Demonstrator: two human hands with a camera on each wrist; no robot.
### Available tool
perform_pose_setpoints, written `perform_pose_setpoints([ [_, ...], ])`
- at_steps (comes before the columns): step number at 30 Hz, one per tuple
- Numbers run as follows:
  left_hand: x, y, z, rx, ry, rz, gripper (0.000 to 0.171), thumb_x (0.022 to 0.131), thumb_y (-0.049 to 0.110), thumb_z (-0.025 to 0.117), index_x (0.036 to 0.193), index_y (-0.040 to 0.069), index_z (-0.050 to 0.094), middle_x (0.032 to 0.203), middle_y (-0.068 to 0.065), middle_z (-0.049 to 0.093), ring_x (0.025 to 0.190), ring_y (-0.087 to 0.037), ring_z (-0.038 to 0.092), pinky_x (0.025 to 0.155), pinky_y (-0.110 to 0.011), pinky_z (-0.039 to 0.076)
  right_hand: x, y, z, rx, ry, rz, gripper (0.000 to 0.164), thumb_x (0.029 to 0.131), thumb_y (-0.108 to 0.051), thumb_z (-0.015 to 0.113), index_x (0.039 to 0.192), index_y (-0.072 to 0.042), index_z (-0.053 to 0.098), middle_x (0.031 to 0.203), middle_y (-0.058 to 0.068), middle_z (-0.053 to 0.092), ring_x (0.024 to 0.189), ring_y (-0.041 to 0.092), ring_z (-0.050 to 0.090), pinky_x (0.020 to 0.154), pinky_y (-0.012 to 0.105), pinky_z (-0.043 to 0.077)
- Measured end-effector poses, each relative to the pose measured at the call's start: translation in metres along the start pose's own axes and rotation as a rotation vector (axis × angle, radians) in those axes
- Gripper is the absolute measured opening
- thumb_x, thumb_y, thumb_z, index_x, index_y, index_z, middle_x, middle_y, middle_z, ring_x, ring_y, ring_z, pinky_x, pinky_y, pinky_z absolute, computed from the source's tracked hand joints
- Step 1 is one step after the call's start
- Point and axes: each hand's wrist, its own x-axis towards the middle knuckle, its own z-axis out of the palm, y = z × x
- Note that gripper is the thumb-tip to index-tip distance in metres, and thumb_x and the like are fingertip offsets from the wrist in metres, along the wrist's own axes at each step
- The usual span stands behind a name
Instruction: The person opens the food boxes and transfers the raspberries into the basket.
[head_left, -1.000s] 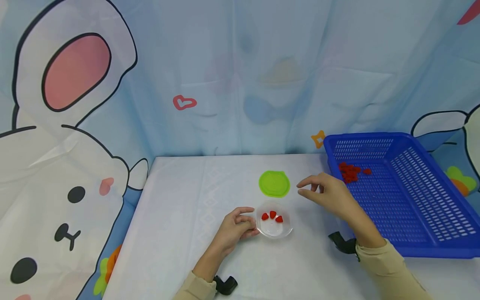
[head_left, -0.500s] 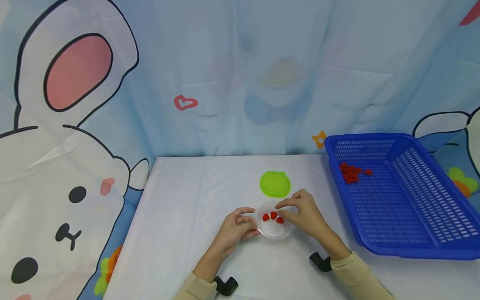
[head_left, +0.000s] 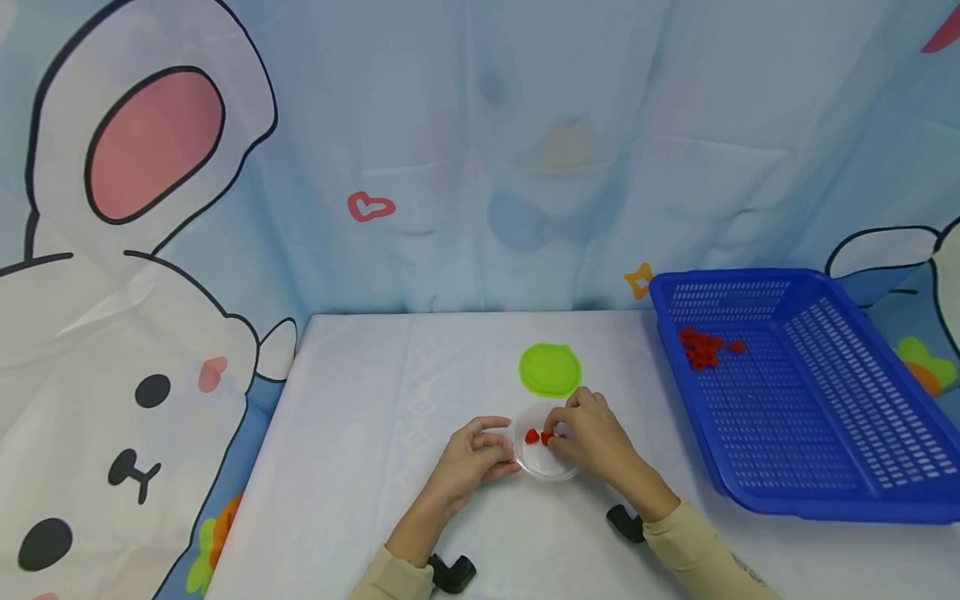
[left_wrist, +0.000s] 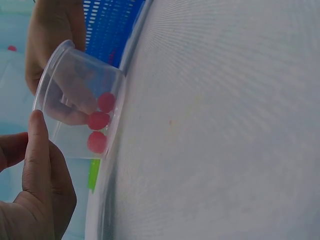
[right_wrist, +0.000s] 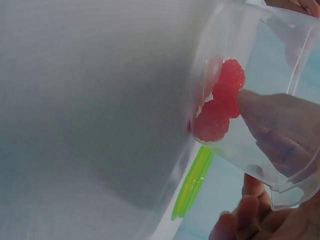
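A clear plastic cup [head_left: 546, 468] stands upright on the white table. My left hand [head_left: 474, 454] steadies it at its left side, fingers and thumb right at the rim. My right hand [head_left: 594, 435] reaches down into the cup. Its fingertips close on the middle one of three red raspberries [right_wrist: 212, 121] at the bottom; in the left wrist view the raspberries [left_wrist: 97, 142] show in a row through the clear wall. Seen from the head, the right hand covers part of the cup and one of the berries.
A green lid [head_left: 550, 369] lies just behind the cup. On the right stands a blue mesh basket [head_left: 802, 425] with a small heap of red pieces [head_left: 699, 350] at its back left. A cartoon-printed curtain [head_left: 450, 150] hangs behind the table.
My right hand has come left from beside the basket and gone down into the cup, fingertips now at the raspberries. My left hand stays at the cup's side.
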Motion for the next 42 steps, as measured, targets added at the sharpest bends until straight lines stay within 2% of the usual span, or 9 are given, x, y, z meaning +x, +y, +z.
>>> perform_pose_setpoints([
  [15, 0.003, 0.0, 0.0, 0.015, -0.034, 0.006, 0.039, 0.084, -0.002, 0.061, 0.122, 0.004, 0.052, 0.093, -0.016, 0.059, 0.08, -0.024, 0.062, 0.077, -0.04, 0.054, 0.005, -0.002, -0.003, -0.053, -0.07, 0.0, 0.015, 0.067, -0.02, 0.081, 0.071, -0.023, 0.067, 0.083, -0.001, 0.042, 0.076, 0.02, 0.039, 0.059, 0.029, 0.033],
  [23, 0.004, 0.001, 0.0, 0.018, -0.022, 0.007, 0.038, 0.084, -0.002, 0.062, 0.121, 0.004, 0.052, 0.093, -0.017, 0.059, 0.08, -0.025, 0.062, 0.077, -0.04, 0.054, 0.006, 0.001, -0.004, -0.018, -0.08, -0.014, 0.017, 0.067, -0.02, 0.082, 0.069, -0.024, 0.066, 0.087, -0.001, 0.045, 0.08, 0.02, 0.04, 0.062, 0.031, 0.033],
  [28, 0.003, 0.002, -0.001, 0.018, -0.013, 0.016, 0.038, 0.084, -0.002, 0.062, 0.121, 0.004, 0.053, 0.096, -0.02, 0.058, 0.079, -0.024, 0.062, 0.077, -0.04, 0.054, 0.005, 0.005, -0.004, 0.044, -0.086, -0.031, 0.018, 0.068, -0.021, 0.082, 0.069, -0.027, 0.065, 0.091, -0.001, 0.046, 0.084, 0.02, 0.041, 0.065, 0.032, 0.034],
  [36, 0.001, 0.002, -0.001, 0.009, -0.013, 0.005, 0.039, 0.083, -0.003, 0.062, 0.12, 0.003, 0.053, 0.091, -0.016, 0.058, 0.078, -0.024, 0.062, 0.077, -0.04, 0.054, 0.0, 0.01, -0.013, 0.248, -0.071, -0.035, 0.017, 0.07, -0.018, 0.08, 0.071, -0.026, 0.066, 0.095, 0.002, 0.048, 0.094, 0.024, 0.041, 0.074, 0.035, 0.038],
  [42, 0.002, 0.002, -0.002, 0.009, -0.009, 0.0, 0.038, 0.083, -0.002, 0.063, 0.12, 0.004, 0.053, 0.091, -0.015, 0.059, 0.078, -0.024, 0.062, 0.077, -0.04, 0.054, -0.001, 0.017, -0.027, 0.378, -0.037, 0.024, 0.012, 0.075, -0.019, 0.077, 0.077, -0.026, 0.067, 0.101, 0.004, 0.046, 0.1, 0.027, 0.037, 0.079, 0.042, 0.039],
])
